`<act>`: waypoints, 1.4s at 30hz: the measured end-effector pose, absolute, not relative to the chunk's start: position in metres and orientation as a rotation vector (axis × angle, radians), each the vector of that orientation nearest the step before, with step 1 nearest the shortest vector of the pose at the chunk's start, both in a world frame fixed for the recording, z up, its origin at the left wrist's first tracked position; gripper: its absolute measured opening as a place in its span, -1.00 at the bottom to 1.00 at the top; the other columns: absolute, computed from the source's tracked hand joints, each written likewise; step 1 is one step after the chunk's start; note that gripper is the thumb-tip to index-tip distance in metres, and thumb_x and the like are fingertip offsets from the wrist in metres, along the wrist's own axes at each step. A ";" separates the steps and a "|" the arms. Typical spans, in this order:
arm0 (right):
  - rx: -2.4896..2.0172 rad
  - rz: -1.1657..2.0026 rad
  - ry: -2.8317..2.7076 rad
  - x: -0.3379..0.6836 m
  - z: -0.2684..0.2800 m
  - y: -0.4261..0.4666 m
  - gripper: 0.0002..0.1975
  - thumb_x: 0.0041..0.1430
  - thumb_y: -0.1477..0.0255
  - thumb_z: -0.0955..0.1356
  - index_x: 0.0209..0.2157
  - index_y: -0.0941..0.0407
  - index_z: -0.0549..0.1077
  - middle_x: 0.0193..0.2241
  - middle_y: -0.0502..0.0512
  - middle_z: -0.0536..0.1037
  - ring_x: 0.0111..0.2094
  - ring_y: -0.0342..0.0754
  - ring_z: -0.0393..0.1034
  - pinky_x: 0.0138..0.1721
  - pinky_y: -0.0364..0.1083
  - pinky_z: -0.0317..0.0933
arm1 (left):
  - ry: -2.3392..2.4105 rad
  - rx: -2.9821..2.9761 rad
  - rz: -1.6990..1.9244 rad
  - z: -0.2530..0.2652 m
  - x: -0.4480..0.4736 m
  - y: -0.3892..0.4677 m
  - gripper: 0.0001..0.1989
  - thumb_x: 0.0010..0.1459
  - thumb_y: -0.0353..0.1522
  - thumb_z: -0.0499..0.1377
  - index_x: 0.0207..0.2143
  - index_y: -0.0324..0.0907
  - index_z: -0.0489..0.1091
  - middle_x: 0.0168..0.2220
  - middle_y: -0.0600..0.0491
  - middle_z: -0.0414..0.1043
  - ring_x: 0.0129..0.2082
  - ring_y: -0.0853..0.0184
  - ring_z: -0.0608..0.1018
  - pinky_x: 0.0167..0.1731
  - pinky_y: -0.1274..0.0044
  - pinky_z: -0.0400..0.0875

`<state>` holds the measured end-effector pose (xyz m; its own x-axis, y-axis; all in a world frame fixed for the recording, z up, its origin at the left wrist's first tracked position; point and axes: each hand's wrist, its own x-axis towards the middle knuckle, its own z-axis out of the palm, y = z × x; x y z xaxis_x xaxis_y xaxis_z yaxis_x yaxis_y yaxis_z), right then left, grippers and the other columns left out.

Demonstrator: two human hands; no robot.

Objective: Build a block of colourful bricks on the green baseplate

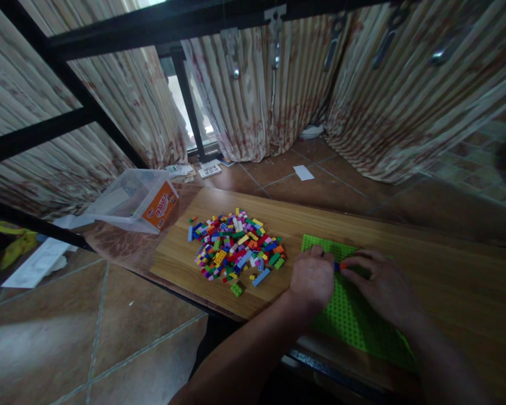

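A green studded baseplate [346, 323] lies on the wooden board, under both my hands. My left hand [314, 278] is closed over its left part, fingertips mostly hidden, with a small blue toy brick [337, 266] showing at its fingers. From the right, my right hand [379, 281] reaches in, thumb and forefinger pinching a small orange brick [343, 265] right beside the blue one. Whether the two bricks are joined or pressed onto the studs I cannot tell. Left of my hands spreads a heap of mixed coloured bricks [240, 247].
Beyond the heap, a clear plastic box [126, 205] with an orange label stands at the far left of the table. The wooden board [257, 205] carries heap and baseplate. A loose green brick [236, 289] lies near the front edge. Dark metal bars and hanging clips [275, 39] cross the top.
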<state>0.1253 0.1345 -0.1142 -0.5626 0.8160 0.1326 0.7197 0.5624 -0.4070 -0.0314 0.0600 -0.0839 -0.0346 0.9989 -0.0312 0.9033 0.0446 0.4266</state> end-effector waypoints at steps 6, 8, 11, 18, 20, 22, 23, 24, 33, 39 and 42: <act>-1.252 0.341 -2.510 0.126 -0.120 0.134 -0.72 0.14 0.23 0.28 -0.29 0.03 0.57 -0.08 0.19 0.43 -0.02 0.17 0.31 0.02 0.21 0.16 | 1.995 1.955 0.397 -0.083 -0.032 0.060 -0.76 0.17 -0.44 -0.01 -0.17 -0.30 0.38 -0.15 -0.12 0.36 -0.15 0.21 0.44 -0.10 0.39 0.39; -1.265 0.357 -2.485 0.126 -0.121 0.134 -0.72 0.14 0.22 0.28 -0.31 0.02 0.58 -0.08 0.18 0.44 -0.02 0.17 0.32 0.02 0.22 0.16 | 1.996 1.954 0.381 -0.083 -0.032 0.059 -0.77 0.16 -0.44 0.00 -0.17 -0.30 0.38 -0.14 -0.12 0.36 -0.15 0.21 0.44 -0.11 0.39 0.39; -1.284 0.375 -2.469 0.126 -0.122 0.135 -0.72 0.13 0.20 0.29 -0.33 0.01 0.58 -0.07 0.18 0.44 -0.03 0.19 0.33 0.01 0.23 0.17 | 2.000 1.956 0.374 -0.082 -0.032 0.059 -0.76 0.17 -0.43 0.00 -0.16 -0.29 0.38 -0.13 -0.12 0.35 -0.15 0.20 0.44 -0.12 0.38 0.39; -1.294 0.345 -2.455 0.122 -0.119 0.129 -0.73 0.13 0.23 0.29 -0.36 0.03 0.58 -0.11 0.18 0.46 -0.08 0.16 0.35 -0.05 0.17 0.22 | 2.000 1.953 0.380 -0.083 -0.031 0.060 -0.78 0.18 -0.44 -0.01 -0.19 -0.27 0.39 -0.16 -0.10 0.36 -0.16 0.21 0.44 -0.14 0.39 0.39; -1.295 0.334 -2.475 0.121 -0.117 0.126 -0.73 0.13 0.24 0.28 -0.35 0.04 0.58 -0.14 0.17 0.47 -0.11 0.15 0.36 -0.07 0.15 0.23 | 2.008 1.963 0.413 -0.084 -0.031 0.059 -0.78 0.19 -0.44 -0.02 -0.21 -0.26 0.39 -0.17 -0.10 0.37 -0.17 0.21 0.45 -0.15 0.39 0.40; -1.299 0.327 -2.493 0.120 -0.115 0.123 -0.73 0.14 0.25 0.28 -0.32 0.06 0.57 -0.14 0.18 0.48 -0.13 0.14 0.37 -0.09 0.13 0.25 | 2.016 1.970 0.444 -0.086 -0.030 0.058 -0.78 0.19 -0.44 -0.02 -0.22 -0.26 0.39 -0.18 -0.09 0.37 -0.18 0.22 0.45 -0.15 0.40 0.40; -1.302 0.325 -2.499 0.120 -0.114 0.121 -0.72 0.14 0.25 0.27 -0.30 0.06 0.57 -0.15 0.18 0.48 -0.14 0.13 0.37 -0.09 0.12 0.25 | 2.015 1.972 0.453 -0.087 -0.030 0.058 -0.79 0.18 -0.45 -0.01 -0.22 -0.26 0.39 -0.18 -0.09 0.37 -0.18 0.22 0.45 -0.15 0.40 0.40; -1.307 0.323 -2.501 0.120 -0.113 0.120 -0.72 0.14 0.26 0.27 -0.29 0.07 0.57 -0.15 0.18 0.49 -0.14 0.13 0.37 -0.10 0.11 0.25 | 2.012 1.975 0.456 -0.087 -0.030 0.057 -0.80 0.18 -0.45 0.00 -0.22 -0.26 0.39 -0.18 -0.09 0.38 -0.18 0.23 0.46 -0.15 0.41 0.40; -1.282 0.357 -2.451 0.118 -0.114 0.116 -0.76 0.14 0.30 0.30 -0.27 0.04 0.58 -0.14 0.17 0.49 -0.10 0.14 0.35 -0.08 0.13 0.24 | 2.012 1.974 0.418 -0.084 -0.030 0.056 -0.77 0.20 -0.45 -0.03 -0.19 -0.23 0.39 -0.18 -0.09 0.38 -0.20 0.22 0.47 -0.15 0.39 0.40; -1.278 0.528 -2.387 0.126 -0.104 0.116 -0.71 0.04 0.37 0.38 -0.15 0.05 0.51 -0.12 0.13 0.50 -0.06 0.11 0.36 0.00 0.13 0.21 | 2.008 1.939 0.429 -0.085 -0.033 0.058 -0.78 0.19 -0.45 0.00 -0.18 -0.17 0.40 -0.16 -0.05 0.38 -0.19 0.27 0.47 -0.13 0.43 0.39; -1.330 0.587 -2.336 0.138 -0.098 0.119 -0.64 -0.01 0.39 0.41 -0.11 0.09 0.48 -0.10 0.16 0.50 -0.06 0.10 0.37 0.02 0.12 0.21 | 1.994 1.932 0.463 -0.086 -0.034 0.059 -0.81 0.19 -0.45 0.03 -0.20 -0.16 0.40 -0.17 -0.02 0.38 -0.20 0.30 0.47 -0.14 0.46 0.39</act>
<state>0.1381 0.1191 -0.0978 -0.4755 0.8709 0.1243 0.7087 0.4629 -0.5325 -0.0344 0.0590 -0.0856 -0.0300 0.9995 -0.0076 0.8940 0.0303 0.4470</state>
